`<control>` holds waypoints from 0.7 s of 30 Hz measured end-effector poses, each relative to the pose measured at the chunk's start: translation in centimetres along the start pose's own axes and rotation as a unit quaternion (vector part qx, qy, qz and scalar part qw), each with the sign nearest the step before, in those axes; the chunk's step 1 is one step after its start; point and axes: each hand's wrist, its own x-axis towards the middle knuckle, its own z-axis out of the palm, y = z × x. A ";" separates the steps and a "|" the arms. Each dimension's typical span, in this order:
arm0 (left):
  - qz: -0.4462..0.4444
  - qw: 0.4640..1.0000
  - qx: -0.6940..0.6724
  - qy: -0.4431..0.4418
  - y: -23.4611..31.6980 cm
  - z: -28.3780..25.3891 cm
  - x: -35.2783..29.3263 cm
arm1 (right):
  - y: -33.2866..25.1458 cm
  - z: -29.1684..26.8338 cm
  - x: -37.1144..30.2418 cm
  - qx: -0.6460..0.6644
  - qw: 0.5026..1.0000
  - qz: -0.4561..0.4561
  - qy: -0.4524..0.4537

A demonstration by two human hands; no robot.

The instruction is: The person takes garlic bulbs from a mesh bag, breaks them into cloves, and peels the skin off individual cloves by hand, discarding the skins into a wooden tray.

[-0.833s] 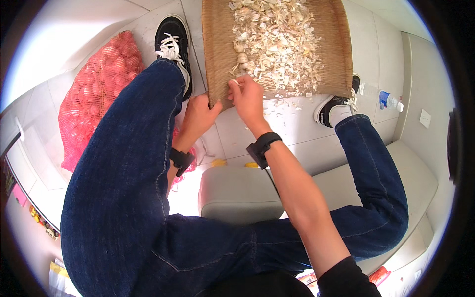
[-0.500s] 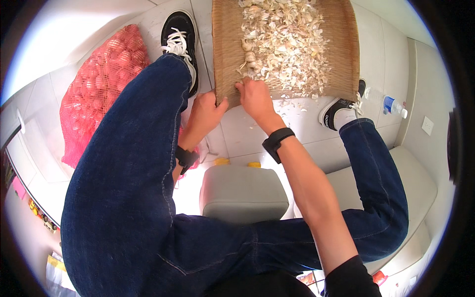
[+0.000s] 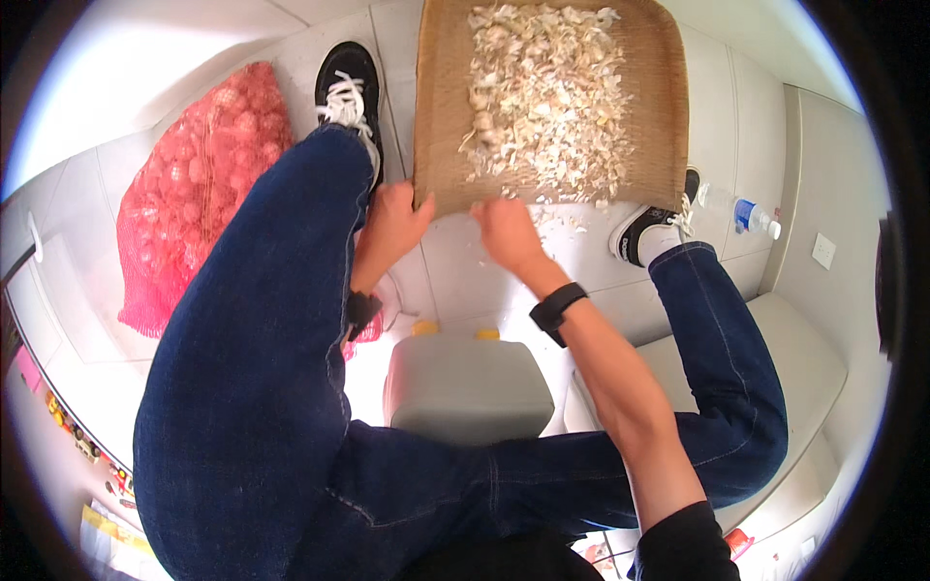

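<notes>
A brown woven bamboo winnowing basket (image 3: 441, 107) lies ahead of me, holding a heap of pale garlic skins (image 3: 567, 107). A few whole garlic bulbs (image 3: 483, 123) show along the heap's left side. My left hand (image 3: 392, 221) is closed at the basket's near left corner, its thumb up against the rim and the other fingers mostly hidden. Along the near rim, further right, my right hand (image 3: 509, 232) is closed with its fingertips at the edge; it is slightly blurred.
A red mesh sack (image 3: 208, 174) full of bulbs lies at the left. A grey stool (image 3: 470, 387) stands between my legs. My shoes (image 3: 349, 87) flank the basket. A plastic bottle (image 3: 754, 217) lies at the right, and loose skins (image 3: 562, 219) dot the tiled floor.
My right hand has come nearer to me and slightly right along the rim. The view has shifted, so more of the basket's far end shows. The left hand stays at the corner.
</notes>
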 end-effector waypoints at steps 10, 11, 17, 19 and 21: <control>-0.081 0.982 -0.135 -0.105 0.3 -2.4 -1.7 | -1.2 -11.9 -1.8 0.629 0.774 0.043 -0.065; -0.078 0.979 -0.147 -0.120 -0.6 -2.7 -2.9 | -2.2 -14.0 -1.7 0.625 0.776 0.028 -0.082; -0.108 0.975 -0.145 -0.126 -2.3 -13.3 -13.5 | -8.4 -28.0 -5.5 0.528 0.839 -0.049 -0.127; -0.098 0.981 -0.140 -0.087 -1.2 -18.6 -15.3 | -9.7 -31.6 -8.6 0.545 0.833 -0.044 -0.087; -0.066 0.990 -0.122 0.011 2.0 -25.1 -17.6 | -11.8 -34.3 -10.9 0.562 0.819 -0.085 -0.078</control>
